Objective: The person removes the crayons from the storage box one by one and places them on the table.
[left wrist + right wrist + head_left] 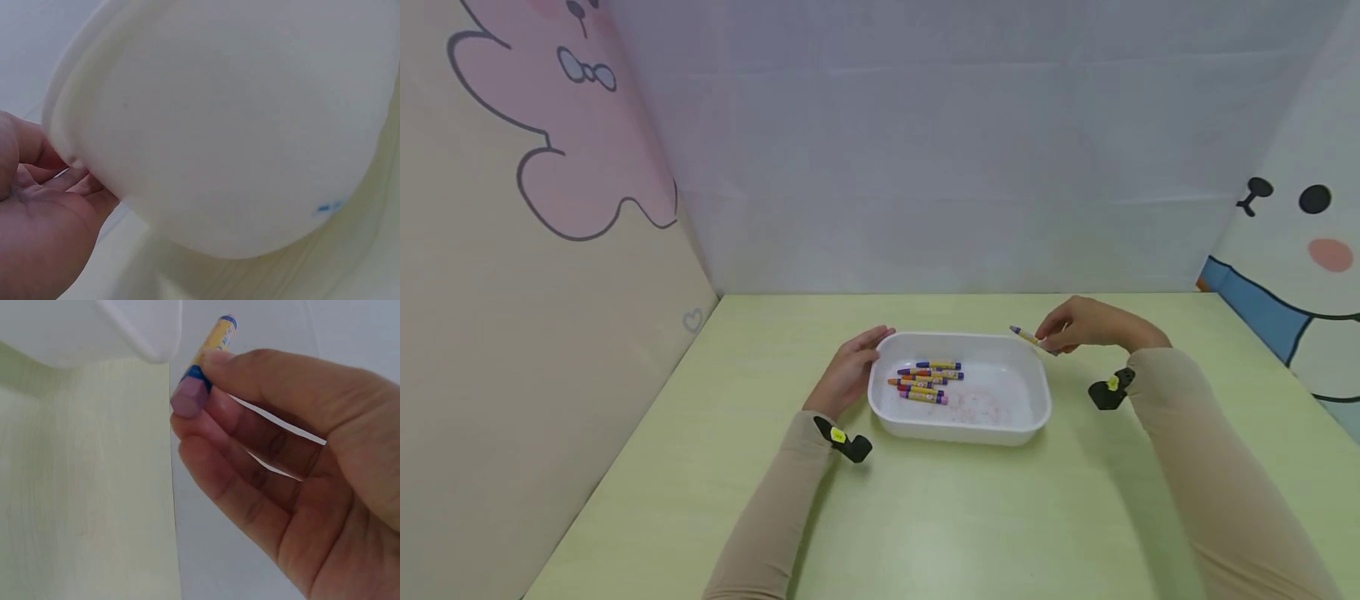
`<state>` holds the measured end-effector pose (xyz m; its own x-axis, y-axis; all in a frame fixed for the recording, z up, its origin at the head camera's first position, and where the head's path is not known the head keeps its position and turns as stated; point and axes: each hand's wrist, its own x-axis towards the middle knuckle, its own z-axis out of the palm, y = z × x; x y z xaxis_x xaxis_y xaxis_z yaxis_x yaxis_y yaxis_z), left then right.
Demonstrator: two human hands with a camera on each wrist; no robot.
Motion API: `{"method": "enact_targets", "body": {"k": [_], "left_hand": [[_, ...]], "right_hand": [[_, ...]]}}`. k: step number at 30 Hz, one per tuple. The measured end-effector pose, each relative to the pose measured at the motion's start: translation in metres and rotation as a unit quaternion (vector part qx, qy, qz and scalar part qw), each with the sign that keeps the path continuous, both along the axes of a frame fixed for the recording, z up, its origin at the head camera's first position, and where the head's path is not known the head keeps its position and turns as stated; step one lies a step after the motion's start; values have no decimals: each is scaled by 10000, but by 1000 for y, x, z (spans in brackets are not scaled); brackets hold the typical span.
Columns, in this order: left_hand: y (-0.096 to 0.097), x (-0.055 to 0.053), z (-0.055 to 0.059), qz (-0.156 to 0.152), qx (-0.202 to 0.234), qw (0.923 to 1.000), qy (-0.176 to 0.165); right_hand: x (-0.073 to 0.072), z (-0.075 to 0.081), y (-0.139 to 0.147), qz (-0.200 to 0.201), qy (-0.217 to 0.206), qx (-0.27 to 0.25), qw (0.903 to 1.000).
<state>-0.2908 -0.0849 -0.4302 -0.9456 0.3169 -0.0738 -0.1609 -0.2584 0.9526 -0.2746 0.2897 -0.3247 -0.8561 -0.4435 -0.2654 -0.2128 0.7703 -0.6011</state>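
Note:
On the table stands a white rectangular plastic tray (pixel 1000 432), several paper-wrapped crayons (pixel 925 397) lying in its left half. At the tray's left end my left hand (pixel 848 371) holds the rim, thumb at the edge and fingers along the outside; the left wrist view shows this hand (pixel 50 206) against the tray wall (pixel 237 137). Beyond the tray's far right corner, my right hand (pixel 1078 323) pinches a purple crayon (pixel 1024 335) with a yellow and blue wrapper. In the right wrist view the crayon (pixel 190 397) sits between thumb and fingers.
The pale yellow-green table (pixel 955 525) meets a whitish back wall (pixel 955 167) just behind the tray. Side panels with cartoon animals stand at left and right. Black wrist mounts (pixel 853 447) sit on both sleeves. Reddish smudges mark the tray floor (pixel 977 407).

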Motion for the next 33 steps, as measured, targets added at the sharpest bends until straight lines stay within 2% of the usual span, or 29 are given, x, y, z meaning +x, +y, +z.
{"method": "enact_targets", "body": {"k": [5,20,33], "left_hand": [[-4,0,-1,-189,0,9998,102],[-9,-1,-7,-432,-158,9986,253],[-7,-1,-8,-393,-88,9988,281]], "right_hand": [[2,-7,17,-242,99,-56,9996],[6,-43,52,-1154,-252,-99,9929],[7,-59,55,-1360,-374,22,9900]]}}
